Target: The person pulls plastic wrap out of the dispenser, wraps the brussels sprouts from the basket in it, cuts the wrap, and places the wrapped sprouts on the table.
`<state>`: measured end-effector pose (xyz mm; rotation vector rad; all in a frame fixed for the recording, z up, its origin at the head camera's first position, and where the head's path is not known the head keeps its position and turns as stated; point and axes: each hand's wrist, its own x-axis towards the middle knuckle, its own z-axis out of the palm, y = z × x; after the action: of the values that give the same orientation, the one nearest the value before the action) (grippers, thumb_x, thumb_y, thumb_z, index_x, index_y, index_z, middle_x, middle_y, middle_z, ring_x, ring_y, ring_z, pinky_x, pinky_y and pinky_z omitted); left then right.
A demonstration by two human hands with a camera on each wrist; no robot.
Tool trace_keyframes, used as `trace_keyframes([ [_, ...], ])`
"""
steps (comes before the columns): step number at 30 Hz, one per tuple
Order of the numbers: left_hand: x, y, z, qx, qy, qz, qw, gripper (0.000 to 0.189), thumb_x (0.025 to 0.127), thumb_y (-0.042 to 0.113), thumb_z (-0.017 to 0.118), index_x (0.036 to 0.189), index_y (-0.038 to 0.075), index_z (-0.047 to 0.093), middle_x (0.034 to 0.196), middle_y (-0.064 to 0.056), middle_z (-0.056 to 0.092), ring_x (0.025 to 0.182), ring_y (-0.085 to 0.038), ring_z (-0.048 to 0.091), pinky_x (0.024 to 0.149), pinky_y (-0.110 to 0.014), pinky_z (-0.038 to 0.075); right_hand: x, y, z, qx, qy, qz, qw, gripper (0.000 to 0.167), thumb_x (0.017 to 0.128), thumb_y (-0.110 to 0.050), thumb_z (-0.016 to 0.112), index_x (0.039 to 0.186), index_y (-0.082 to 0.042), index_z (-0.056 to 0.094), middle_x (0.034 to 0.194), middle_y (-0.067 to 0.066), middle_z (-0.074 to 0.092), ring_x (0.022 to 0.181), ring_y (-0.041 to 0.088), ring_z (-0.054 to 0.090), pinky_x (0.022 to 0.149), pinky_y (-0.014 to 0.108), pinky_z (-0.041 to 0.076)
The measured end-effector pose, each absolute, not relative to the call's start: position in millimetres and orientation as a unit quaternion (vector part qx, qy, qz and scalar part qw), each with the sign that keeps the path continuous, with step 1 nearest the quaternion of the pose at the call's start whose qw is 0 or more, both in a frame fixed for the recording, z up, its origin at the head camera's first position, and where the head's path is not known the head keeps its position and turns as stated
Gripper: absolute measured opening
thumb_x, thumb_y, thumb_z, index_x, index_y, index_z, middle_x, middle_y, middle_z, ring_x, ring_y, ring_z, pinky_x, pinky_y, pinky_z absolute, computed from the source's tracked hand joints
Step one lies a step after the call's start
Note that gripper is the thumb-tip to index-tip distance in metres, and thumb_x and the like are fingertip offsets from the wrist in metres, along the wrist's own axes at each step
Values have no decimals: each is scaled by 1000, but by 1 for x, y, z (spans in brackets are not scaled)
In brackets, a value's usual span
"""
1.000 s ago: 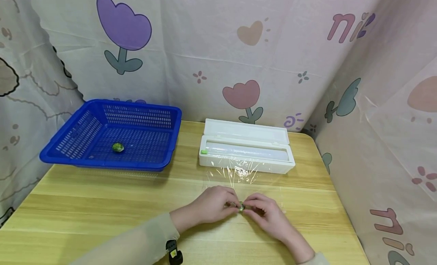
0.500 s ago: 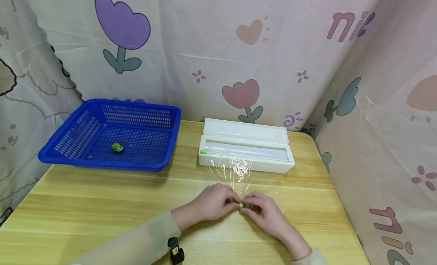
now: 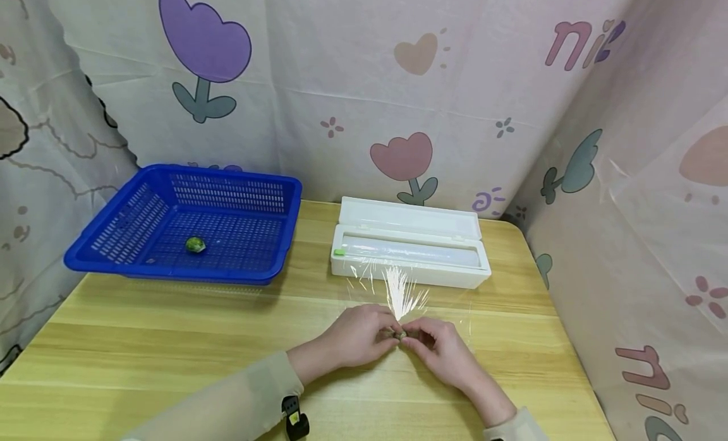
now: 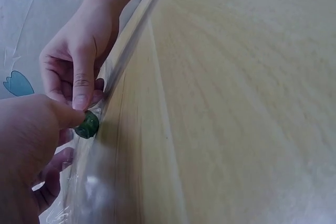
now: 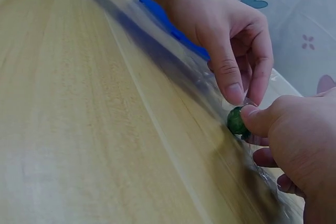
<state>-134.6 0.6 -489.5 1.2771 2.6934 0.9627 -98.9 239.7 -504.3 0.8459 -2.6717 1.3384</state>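
Note:
A small round green Brussels sprout (image 5: 237,121), partly covered by clear cling film (image 3: 402,296), sits between the fingertips of both hands just above the table. My left hand (image 3: 358,335) pinches it with the film from the left. From the right, the thumb and fingers of my right hand (image 3: 443,349) pinch it too. The film runs back in bright creases from the fingertips to an open white dispenser box (image 3: 412,275). In the left wrist view, the sprout (image 4: 87,125) shows dark green beneath the thumbs; its far side is hidden.
A blue plastic basket (image 3: 273,273) stands at the back left, holding one small film-wrapped green sprout (image 3: 195,244). The dispenser's lid (image 3: 409,216) is raised at the back, and a film roll (image 3: 412,250) lies inside. A printed cloth (image 3: 318,68) hangs behind the wooden table (image 3: 170,346).
Both hands have shifted slightly away from the body with the sprout, turning it between the fingertips. The film behind them has gathered into a narrower, brighter fan of creases.

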Motion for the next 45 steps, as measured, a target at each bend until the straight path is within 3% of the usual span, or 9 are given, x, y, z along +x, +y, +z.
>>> trace_keyframes([
  [8,-135,4,-489,403,863,304,-5,14,94,26,82,107,22,82,105,13,74,96,-4,66,83,-25,56,-102,238,-503,270,-861,430,20,14,96,-8,79,107,-15,78,92,-11,72,71,6,59,60,25,52],
  [20,-141,10,-489,357,881,309,30,18,93,28,85,110,24,82,99,14,72,83,-2,61,70,-22,52,-107,237,-504,266,-873,403,60,15,95,-7,80,109,-11,79,101,-7,61,76,7,55,62,24,51],
  [27,-145,11,-491,359,880,307,39,18,97,29,80,114,21,82,98,13,74,80,1,59,73,-21,52,-109,237,-504,280,-861,416,83,19,92,-2,81,109,-8,76,102,-7,67,74,6,57,60,24,52],
  [38,-147,12,-489,355,884,302,39,21,101,30,76,117,18,80,100,11,76,79,2,61,74,-22,54,-112,237,-507,280,-859,423,73,25,86,-1,87,109,-7,79,107,-4,71,81,8,63,66,24,57],
  [45,-145,9,-489,353,890,288,6,22,98,31,78,115,18,80,106,9,76,93,-8,67,82,-30,56,-113,236,-506,269,-868,411,76,22,89,-4,85,111,-6,80,111,-2,73,94,12,69,77,27,59],
])
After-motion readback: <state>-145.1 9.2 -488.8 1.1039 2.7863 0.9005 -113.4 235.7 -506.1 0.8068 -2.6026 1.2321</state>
